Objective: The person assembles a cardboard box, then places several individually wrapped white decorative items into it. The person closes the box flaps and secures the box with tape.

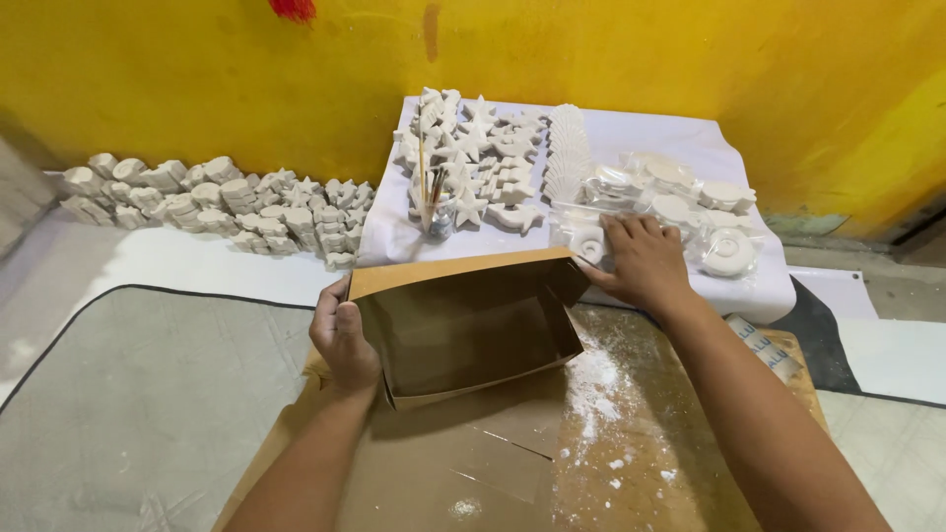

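L hand [344, 340] grips left wall of open brown cardboard box [471, 330], thumb inside, fingers curled round outside. Box sits on flat cardboard sheet [512, 463] dusted w/ white powder, on the floor. R hand [642, 261] spread flat, fingers open, on bagged white plaster pieces [680, 212] at near edge of white cloth [759, 291]; grasp not clear. Plaster stars [478, 148] & jar of brushes [434, 212] at cloth's left side. More plaster casts [212, 202] along yellow wall [246, 79].

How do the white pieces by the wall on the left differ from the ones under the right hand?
The wall pieces lie bare, heaped on the floor; the wrapped pieces sit in clear plastic on the white sheet. Nothing touches the wall pieces; the right hand rests on the wrapped ones. Both look like unpainted white casts.
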